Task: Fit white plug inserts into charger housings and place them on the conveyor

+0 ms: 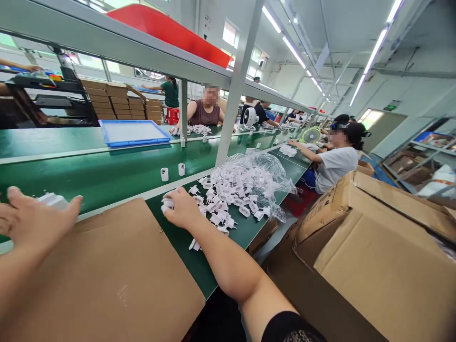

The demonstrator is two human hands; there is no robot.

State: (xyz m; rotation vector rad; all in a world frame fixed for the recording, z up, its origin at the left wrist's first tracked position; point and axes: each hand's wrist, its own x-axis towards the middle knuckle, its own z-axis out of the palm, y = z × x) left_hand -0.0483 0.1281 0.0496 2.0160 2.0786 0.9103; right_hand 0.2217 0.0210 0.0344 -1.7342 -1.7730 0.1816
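My left hand (33, 221) is at the far left, over the belt side, with thumb and fingers spread apart. White plug-like pieces (53, 200) show just beyond it, between thumb and fingers; whether it touches them I cannot tell. On the green bench my right hand (181, 209) is closed on a white plug adapter (168, 203), partly hidden by the fingers. Right beside that hand lies a loose heap of white plug adapters (223, 199), some with pins showing. The heap runs into a clear plastic bag (270, 173).
A cardboard sheet or box (117, 266) covers the near bench. Two white housings (173, 172) stand on the green belt (142, 166). Beyond are a blue tray (135, 133) and co-workers. A metal post (235, 95) rises ahead; large cartons (384, 266) stand right.
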